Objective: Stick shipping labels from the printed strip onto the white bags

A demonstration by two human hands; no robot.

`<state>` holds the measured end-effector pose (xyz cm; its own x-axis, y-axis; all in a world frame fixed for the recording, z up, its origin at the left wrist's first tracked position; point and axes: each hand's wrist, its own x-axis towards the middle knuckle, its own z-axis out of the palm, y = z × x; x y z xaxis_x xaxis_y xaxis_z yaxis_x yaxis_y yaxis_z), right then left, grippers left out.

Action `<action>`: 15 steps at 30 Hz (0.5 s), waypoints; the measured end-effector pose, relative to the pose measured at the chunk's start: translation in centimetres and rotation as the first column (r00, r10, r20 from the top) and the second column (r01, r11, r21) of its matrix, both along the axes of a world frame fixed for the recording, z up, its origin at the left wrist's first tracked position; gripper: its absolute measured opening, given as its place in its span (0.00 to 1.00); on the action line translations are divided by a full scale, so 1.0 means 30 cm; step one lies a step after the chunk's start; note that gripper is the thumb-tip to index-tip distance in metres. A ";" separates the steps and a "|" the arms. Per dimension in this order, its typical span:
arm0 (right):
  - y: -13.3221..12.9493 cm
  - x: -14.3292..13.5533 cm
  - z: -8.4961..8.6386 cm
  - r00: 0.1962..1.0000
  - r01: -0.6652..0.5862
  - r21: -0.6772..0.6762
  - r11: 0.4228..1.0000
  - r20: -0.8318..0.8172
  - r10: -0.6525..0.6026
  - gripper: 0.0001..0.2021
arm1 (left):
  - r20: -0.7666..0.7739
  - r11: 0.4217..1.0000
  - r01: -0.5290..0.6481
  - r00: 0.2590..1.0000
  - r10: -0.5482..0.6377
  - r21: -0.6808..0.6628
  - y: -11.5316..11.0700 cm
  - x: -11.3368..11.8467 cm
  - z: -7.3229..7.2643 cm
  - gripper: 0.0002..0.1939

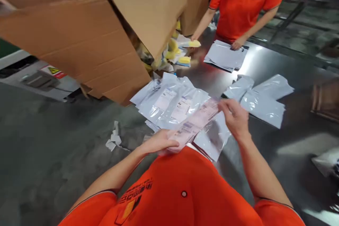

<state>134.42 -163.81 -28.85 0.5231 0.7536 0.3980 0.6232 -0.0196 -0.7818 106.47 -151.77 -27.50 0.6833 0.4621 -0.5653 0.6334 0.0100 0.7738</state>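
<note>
A strip of printed shipping labels stretches between my two hands, slanting up to the right. My left hand grips its lower end, thumb on top. At the upper end, my right hand pinches the strip between thumb and fingers. Beneath and beyond the strip lies a pile of white plastic mailing bags, some with labels stuck on. Another white mailing bag lies under the strip, close to my body. To the right, several more glossy mailing bags overlap on the metal table.
A large cardboard box leans at the left, with yellow-and-white packets spilling beside it. Across the metal table, a co-worker in orange rests a hand on stacked bags. Torn paper lies on the floor.
</note>
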 end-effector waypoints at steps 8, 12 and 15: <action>-0.299 0.240 -0.403 0.959 0.175 -0.349 0.921 -0.151 -0.240 0.21 | -0.051 0.953 -0.279 0.957 0.286 0.114 0.140 -0.132 0.018 0.24; -0.253 0.083 -0.544 0.977 0.160 -0.529 0.833 -0.034 -0.210 0.29 | -0.064 0.973 -0.176 0.980 0.187 0.149 0.145 -0.067 0.019 0.24; -0.222 -0.009 -0.577 0.923 0.380 -0.671 0.636 0.230 -0.309 0.45 | -0.095 0.989 -0.094 0.990 0.105 0.114 0.137 -0.033 -0.001 0.23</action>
